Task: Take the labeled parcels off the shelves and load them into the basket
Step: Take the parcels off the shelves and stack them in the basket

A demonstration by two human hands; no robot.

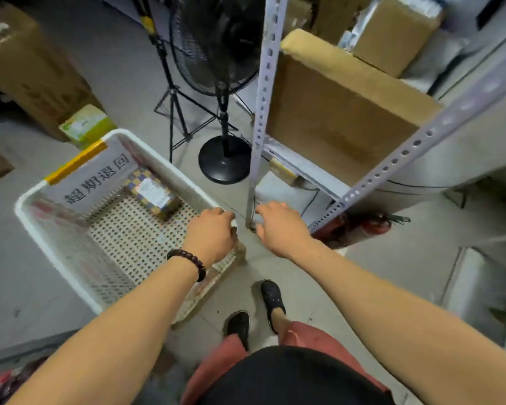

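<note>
One labeled parcel (154, 195), a checkered box with a white sticker on top, lay flat on the perforated floor of the white basket (48, 249), up against its far wall in the left-centre of the frame. A grey sign with printed characters (100, 176) leaned inside the basket's far end, just left of the parcel.

The person's left hand (211, 235) sat over the basket's near right corner, fingers curled down at the rim; I couldn't tell whether they actually gripped it. A dark bead bracelet (189, 263) circled that wrist. The right hand (281, 226) hovered just beside it at the foot of the shelf post (263, 83), fingers loosely bent, with nothing showing in them.

The metal shelves (421, 135) filled the right side, with a large cardboard box (342, 112) standing on a lower level. A black pedestal fan (219, 54) stood at top centre, just left of the post. A green-and-white carton (86, 125) rested on the floor beyond the basket, and a red fire extinguisher (374, 223) lay under the shelving.
</note>
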